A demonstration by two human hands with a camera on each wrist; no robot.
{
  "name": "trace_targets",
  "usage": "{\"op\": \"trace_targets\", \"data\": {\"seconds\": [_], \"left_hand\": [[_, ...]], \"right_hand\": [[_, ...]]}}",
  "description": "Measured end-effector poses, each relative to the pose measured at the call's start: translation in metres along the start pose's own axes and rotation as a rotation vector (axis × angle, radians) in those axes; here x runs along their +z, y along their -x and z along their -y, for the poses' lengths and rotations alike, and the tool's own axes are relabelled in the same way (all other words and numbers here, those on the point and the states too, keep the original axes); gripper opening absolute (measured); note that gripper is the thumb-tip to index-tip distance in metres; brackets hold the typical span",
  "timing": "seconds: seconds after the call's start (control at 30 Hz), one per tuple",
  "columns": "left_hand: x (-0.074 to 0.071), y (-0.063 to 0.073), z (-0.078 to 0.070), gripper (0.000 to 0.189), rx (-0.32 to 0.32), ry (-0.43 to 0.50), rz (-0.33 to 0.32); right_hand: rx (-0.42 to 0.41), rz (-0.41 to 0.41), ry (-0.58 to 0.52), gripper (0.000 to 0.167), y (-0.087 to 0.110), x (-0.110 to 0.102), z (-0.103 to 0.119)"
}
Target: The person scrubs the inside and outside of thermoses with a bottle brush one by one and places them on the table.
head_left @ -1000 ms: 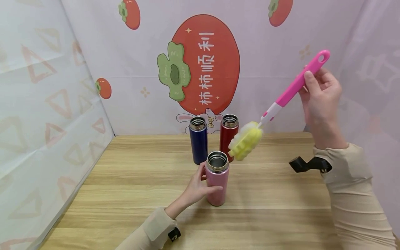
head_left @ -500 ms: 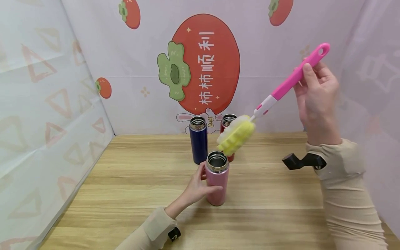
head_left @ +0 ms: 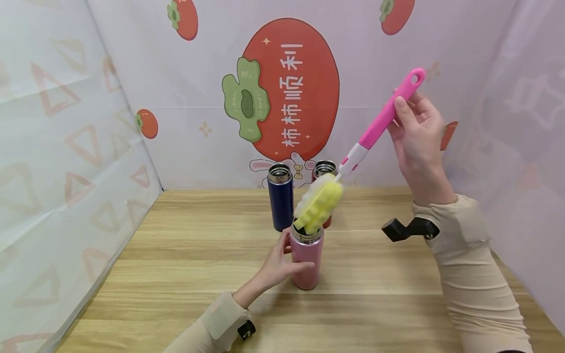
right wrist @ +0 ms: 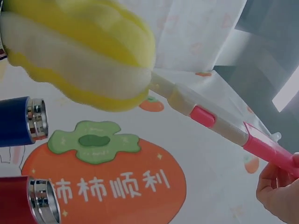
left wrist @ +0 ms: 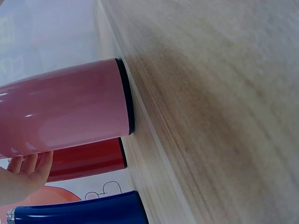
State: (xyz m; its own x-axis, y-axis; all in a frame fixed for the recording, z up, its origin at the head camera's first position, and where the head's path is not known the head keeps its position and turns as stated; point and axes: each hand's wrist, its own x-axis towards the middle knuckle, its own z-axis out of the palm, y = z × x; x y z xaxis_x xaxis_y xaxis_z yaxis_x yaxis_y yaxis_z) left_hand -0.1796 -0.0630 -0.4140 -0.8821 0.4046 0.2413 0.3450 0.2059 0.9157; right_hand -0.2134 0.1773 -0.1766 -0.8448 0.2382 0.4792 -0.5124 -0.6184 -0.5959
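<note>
A pink thermos bottle (head_left: 306, 262) stands upright and lidless on the wooden table. My left hand (head_left: 277, 264) grips it from the left side, thumb across its front; fingers (left wrist: 32, 169) show against its wall in the left wrist view. Above it, my right hand (head_left: 417, 132) pinches the pink handle of a bottle brush (head_left: 375, 126). The brush slants down to the left, and its yellow and white sponge head (right wrist: 88, 56) has its tip at the bottle's mouth, just inside the steel rim. Part of the right hand is cut off in the right wrist view.
Behind the pink bottle stand a blue bottle (head_left: 281, 203) and a red bottle (head_left: 324, 169), both lidless; the sponge head partly covers the red one. A printed cloth backdrop (head_left: 198, 59) rises at the table's (head_left: 198, 235) far edge, with cloth along both sides.
My right hand has moved left and the brush with it, growing steeper. The sponge head has gone from right of the pink bottle down into its mouth. The left hand has stayed still.
</note>
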Motion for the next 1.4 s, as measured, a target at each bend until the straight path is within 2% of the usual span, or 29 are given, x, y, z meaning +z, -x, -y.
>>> {"op": "trace_targets", "data": {"seconds": [0.27,0.47,0.6,0.83,0.87,1.13,1.23,1.4], "left_hand": [[-0.002,0.000,0.000,0.076,-0.020,0.009,0.013],[-0.001,0.000,0.000,0.076,-0.024,0.002,0.015],[-0.001,0.001,-0.001,0.076,-0.025,0.000,0.013],[-0.004,0.007,-0.035,0.072,-0.067,-0.001,0.030],[-0.004,0.008,-0.036,0.072,-0.067,0.000,0.030],[-0.004,0.008,-0.035,0.070,-0.061,0.007,0.033],[-0.005,0.008,-0.035,0.070,-0.056,0.006,0.031],[-0.004,0.007,-0.034,0.071,-0.055,-0.001,0.029]], "right_hand": [[-0.020,0.158,0.167,0.028,-0.001,0.020,-0.001],[-0.034,0.310,0.385,0.027,0.001,0.043,-0.006],[-0.072,0.395,0.524,0.030,0.004,0.052,-0.013],[-0.156,0.460,0.754,0.031,0.009,0.062,-0.023],[-0.165,0.468,0.780,0.031,0.010,0.062,-0.025],[-0.162,0.524,0.827,0.031,0.018,0.062,-0.037],[-0.186,0.550,0.828,0.031,0.021,0.061,-0.040],[-0.196,0.559,0.845,0.028,0.027,0.053,-0.046]]}}
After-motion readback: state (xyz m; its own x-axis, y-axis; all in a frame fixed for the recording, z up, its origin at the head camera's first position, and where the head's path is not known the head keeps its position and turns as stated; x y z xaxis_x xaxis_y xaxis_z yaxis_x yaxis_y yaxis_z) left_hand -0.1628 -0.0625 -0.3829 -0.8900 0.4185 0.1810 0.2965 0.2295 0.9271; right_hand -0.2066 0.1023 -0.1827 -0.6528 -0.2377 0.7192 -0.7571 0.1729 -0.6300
